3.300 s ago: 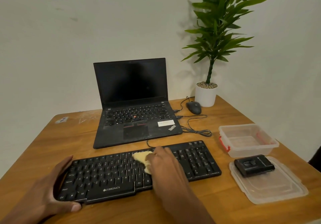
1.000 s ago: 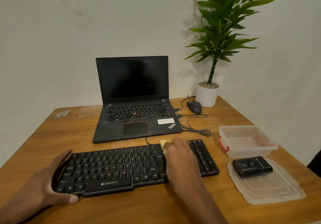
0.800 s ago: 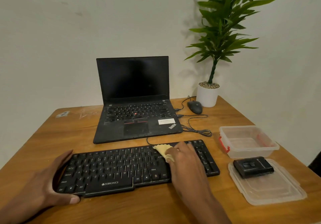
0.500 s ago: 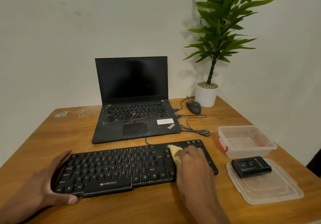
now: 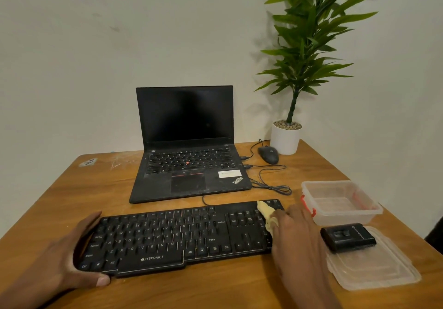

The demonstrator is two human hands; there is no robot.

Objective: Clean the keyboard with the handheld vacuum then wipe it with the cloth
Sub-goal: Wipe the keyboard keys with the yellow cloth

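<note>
Left hand [image 5: 64, 263] grips Zebronics keyboard [image 5: 177, 236] left end. Right hand [image 5: 296, 234] holds yellow cloth [image 5: 266, 213] on keyboard's far right corner; finger grip hidden, cannot tell. Hard swipe could bump clear tub [image 5: 340, 201] or handheld vacuum [image 5: 347, 236] just beside.

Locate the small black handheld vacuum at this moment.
In the head view, the small black handheld vacuum rests on the clear plastic lid at the table's right side, in front of the clear plastic container.

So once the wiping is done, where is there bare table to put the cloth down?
Bare wood lies left of the laptop and along the near edge before the keyboard. The right side is crowded: container, lid, vacuum, mouse cable.
</note>
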